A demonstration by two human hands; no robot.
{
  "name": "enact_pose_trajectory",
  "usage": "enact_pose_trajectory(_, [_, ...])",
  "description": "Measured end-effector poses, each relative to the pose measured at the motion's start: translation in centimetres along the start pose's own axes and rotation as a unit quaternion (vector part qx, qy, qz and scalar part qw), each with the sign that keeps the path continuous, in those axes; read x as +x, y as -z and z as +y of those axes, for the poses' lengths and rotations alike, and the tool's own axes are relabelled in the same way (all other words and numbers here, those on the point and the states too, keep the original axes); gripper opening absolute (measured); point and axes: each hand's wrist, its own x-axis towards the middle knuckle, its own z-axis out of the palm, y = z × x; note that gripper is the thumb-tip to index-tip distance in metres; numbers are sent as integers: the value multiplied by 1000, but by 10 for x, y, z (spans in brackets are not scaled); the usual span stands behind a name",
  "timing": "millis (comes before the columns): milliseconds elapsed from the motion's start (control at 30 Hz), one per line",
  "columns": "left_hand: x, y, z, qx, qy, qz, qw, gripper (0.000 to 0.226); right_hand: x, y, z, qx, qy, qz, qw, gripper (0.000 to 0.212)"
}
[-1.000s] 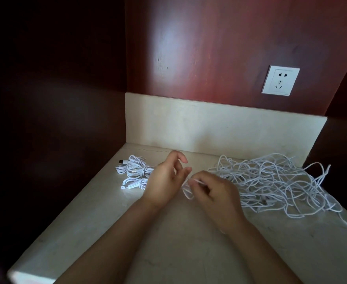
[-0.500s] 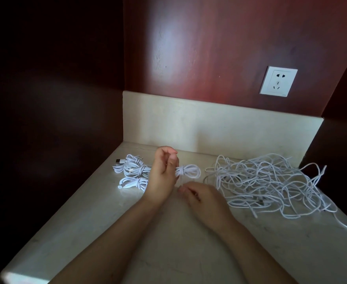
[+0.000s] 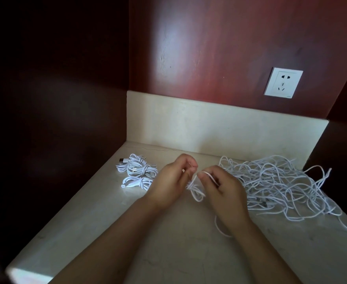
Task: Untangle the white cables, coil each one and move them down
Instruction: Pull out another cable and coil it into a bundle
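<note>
Left hand (image 3: 171,181) and right hand (image 3: 224,191) are pinching a half-wound cable (image 3: 196,192), finished coils (image 3: 137,173) lying at nine o'clock, a big tangle (image 3: 281,185) waiting at three o'clock.

A pale stone worktop (image 3: 168,253) with a matching upstand (image 3: 209,128) sits in a dim red-brown alcove; a white socket (image 3: 283,82) is on the back wall (image 3: 219,48).

Home nook: marble counter (image 3: 168,242), wall socket (image 3: 283,82)
</note>
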Motion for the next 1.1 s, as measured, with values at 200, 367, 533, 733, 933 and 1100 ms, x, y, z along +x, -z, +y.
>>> enact_pose_trajectory(200, [-2,-9,9,-194,-1,45,980,10,8,-7,18,159,-74,-29,984,16])
enact_pose_trajectory(367, [2,-7,8,-211,15,129,969,17,-3,-15,17,-22,-46,-145,988,40])
enact_pose_trajectory(533, [3,-4,3,-120,37,178,976,17,-13,-23,-4,-129,107,-207,964,21])
enact_pose_trajectory(733, [0,5,-3,76,33,128,988,11,-11,-11,-16,-128,195,-182,955,22])
enact_pose_trajectory(933, [1,4,4,147,46,32,988,7,-5,1,-9,-40,99,-58,993,22])
enact_pose_trajectory(1100, [-3,-5,9,49,-4,-6,999,6,3,0,1,120,-29,-20,992,14])
